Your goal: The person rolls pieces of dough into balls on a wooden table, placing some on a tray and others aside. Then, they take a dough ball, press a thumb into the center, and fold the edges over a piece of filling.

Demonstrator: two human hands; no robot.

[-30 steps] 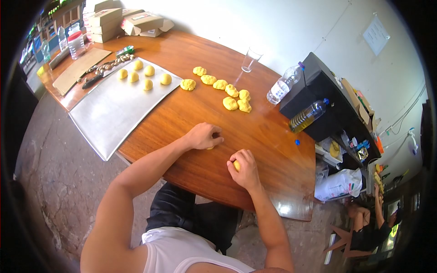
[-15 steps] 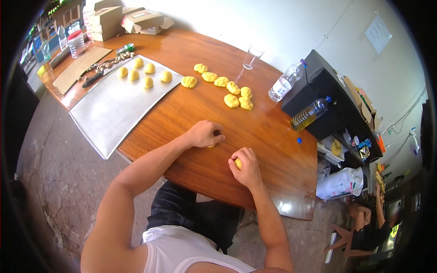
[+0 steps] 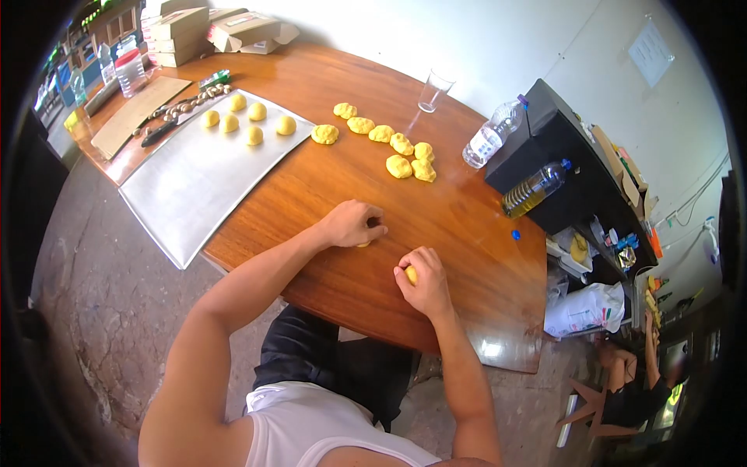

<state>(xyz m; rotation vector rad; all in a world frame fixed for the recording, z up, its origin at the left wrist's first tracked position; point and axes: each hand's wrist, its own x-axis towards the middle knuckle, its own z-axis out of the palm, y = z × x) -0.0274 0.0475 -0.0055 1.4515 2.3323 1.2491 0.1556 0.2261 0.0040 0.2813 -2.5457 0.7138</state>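
My left hand (image 3: 352,223) is curled over a piece of yellow dough on the wooden table (image 3: 319,280); only a sliver of that dough shows below the palm. In my right hand (image 3: 426,284), a yellow dough ball (image 3: 412,274) peeks out between the curled thumb and fingers, low over the tabletop. Rough dough lumps (image 3: 380,134) lie in a loose line beyond my hands. Several smooth round dough balls (image 3: 254,135) sit on the far end of the metal baking tray (image 3: 183,198) to the left.
Along the right stand a drinking glass (image 3: 436,90), a clear water bottle (image 3: 489,140), an oil bottle (image 3: 533,191) and a black cabinet (image 3: 537,128). A knife (image 3: 159,134), nuts, a brown board (image 3: 140,117) and cardboard boxes (image 3: 245,33) occupy the far left. Another person (image 3: 634,389) is at lower right.
Both hands stay almost in place, still curled over the dough. The view has shifted slightly. The dough lumps and the balls on the tray lie as before.
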